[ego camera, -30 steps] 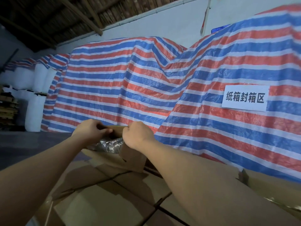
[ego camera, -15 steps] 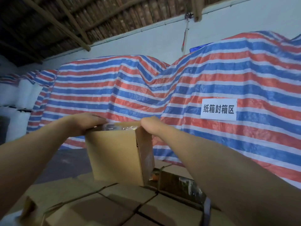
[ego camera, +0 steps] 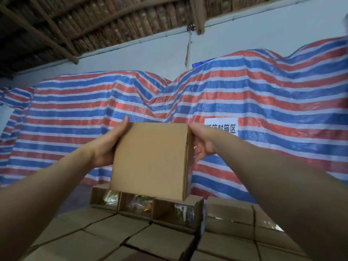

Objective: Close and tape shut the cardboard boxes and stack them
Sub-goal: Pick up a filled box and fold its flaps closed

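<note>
Box (ego camera: 150,161) now up in the air betw. both hands, well clear of the stack.
Vs half a sec ago: it sat on the stack w/ top open and plastic showing; now it's lifted, plain closed face toward cam, bottom edge just above the open boxes (ego camera: 143,206). Left hand (ego camera: 107,146) grips the left side, thumb along the near top corner, fingers hidden behind; right hand (ego camera: 202,143) grips the right side, thumb on the top corner, fingers curled round the edge. Held box blocks part of the back row. Behind: striped tarp (ego camera: 263,102) w/ a white sign (ego camera: 221,127), partly cut off by the right hand. Below: closed boxes (ego camera: 131,240) packed tight; the 3 open ones at the back hold clear plastic bags (ego camera: 183,209), contents unclear.
</note>
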Tool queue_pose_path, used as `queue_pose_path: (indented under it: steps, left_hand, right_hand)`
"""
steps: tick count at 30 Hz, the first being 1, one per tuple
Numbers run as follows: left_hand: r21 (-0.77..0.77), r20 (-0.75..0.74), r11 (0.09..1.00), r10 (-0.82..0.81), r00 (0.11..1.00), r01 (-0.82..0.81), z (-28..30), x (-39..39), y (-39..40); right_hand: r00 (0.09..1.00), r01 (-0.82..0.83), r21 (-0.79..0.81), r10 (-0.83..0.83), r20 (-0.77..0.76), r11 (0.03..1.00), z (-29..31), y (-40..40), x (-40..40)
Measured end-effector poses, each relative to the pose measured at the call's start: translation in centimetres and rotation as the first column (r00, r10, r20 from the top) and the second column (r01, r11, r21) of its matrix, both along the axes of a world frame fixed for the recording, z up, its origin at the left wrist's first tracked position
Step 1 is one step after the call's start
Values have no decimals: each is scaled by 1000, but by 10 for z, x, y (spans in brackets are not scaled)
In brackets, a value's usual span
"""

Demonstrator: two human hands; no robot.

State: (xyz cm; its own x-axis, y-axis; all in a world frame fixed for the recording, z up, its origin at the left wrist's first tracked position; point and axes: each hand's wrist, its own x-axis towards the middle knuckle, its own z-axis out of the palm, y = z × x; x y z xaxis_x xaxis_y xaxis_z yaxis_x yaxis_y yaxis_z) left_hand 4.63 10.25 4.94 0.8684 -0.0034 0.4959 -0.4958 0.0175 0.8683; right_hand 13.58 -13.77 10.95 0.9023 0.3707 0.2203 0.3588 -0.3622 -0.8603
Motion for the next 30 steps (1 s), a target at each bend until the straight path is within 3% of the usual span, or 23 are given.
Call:
queue_pose_path:
  steps: [3,8,12,14,17,22,30]
  left_hand:
    - [-35,7,995,-97,995,97,2,2,-29]
    - [-96,-5,993,-70,998,69,9,14,-82]
    - [-134,25,985,-110,994,113,7,24,-120]
    - [-134,44,978,-158,986,162,3,23,-140]
    - [-116,71,975,-183,981,190,-9,20,-170]
    - [-127,49,973,-191,980,195,-49,1,-212]
    - [-153,30,972,-175,984,178,-139,-32,-252]
  right_hand:
    - [1000,-2,34,3,-28,999,7,-38,-8]
    - [997,52,151,-44,-57,987,10,-93,-25]
    - [994,104,492,-73,-81,864,-6,-126,-39]
    - [997,63,615,-75,-7,786,-22,-138,-44]
    - [995,-12,642,-56,85,767,-47,-156,-55]
    - [995,-44,698,-33,97,715,-85,-195,-78]
    - [988,110,720,-151,-6,685,-189,-234,-114]
